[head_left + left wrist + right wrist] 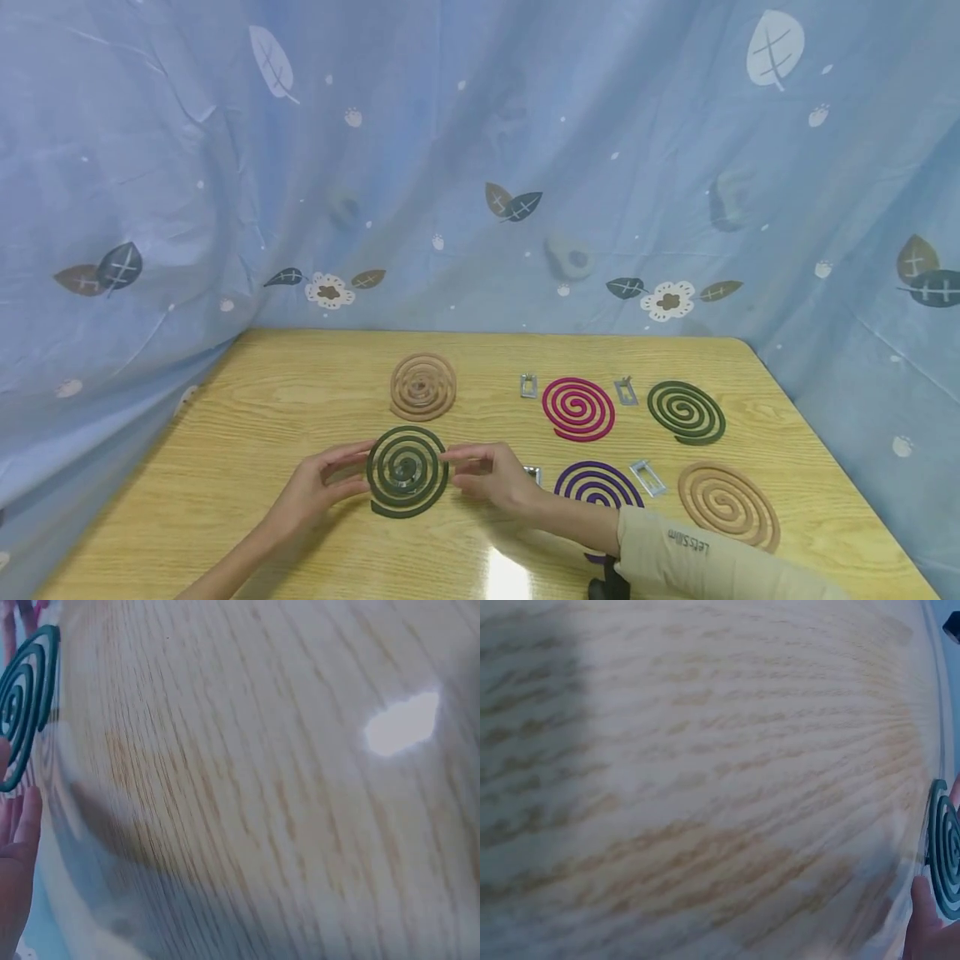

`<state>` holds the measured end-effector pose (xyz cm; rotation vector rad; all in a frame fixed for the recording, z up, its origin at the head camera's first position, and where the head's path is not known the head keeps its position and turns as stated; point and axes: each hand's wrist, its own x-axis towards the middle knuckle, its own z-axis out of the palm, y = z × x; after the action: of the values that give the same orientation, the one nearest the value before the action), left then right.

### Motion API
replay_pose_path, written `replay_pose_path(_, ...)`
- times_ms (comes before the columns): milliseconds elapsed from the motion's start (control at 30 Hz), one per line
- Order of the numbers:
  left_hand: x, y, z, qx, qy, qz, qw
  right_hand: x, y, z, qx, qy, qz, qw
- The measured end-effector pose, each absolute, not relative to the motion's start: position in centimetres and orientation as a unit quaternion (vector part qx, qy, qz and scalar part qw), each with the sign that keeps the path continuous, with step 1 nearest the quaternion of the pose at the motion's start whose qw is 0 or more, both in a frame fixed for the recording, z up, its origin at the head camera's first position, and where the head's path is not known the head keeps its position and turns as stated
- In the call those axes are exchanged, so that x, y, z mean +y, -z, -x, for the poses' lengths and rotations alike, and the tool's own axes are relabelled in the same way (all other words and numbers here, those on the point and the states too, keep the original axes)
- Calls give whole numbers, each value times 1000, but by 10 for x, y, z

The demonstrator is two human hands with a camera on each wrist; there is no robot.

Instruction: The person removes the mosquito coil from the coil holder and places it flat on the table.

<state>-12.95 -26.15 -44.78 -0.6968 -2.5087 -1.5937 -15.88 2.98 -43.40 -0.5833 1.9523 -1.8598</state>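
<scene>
A dark green mosquito coil lies between both hands at the table's front, left of centre. Through the gaps at its middle a shiny metal piece shows, mostly hidden beneath. On the coil's left edge, the left hand touches with fingers mostly straight. From the other side the right hand has its fingertips at the right edge. At the left border of the left wrist view, the coil appears beside the left fingers. In the right wrist view, the right hand is close to the coil.
Behind is a tan coil. To the right lie a pink coil, another green coil, a purple coil partly under the right arm, and a tan coil. Several metal stands, including one stand, lie among them.
</scene>
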Motion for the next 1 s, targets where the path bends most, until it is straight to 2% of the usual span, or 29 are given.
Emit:
replay_pose_path(300,-260,449,130,-833,528,165,3,26,437,161,693,670,184,190)
replay_pose_path(433,-259,449,131,-831,534,154,2,23,438,162,690,678,164,193)
replay_pose_path(733,-258,450,133,-843,512,164,18,12,440,160,671,699,138,203)
replay_pose_path(1000,-258,448,136,-846,505,170,-11,7,441,159,665,712,114,194)
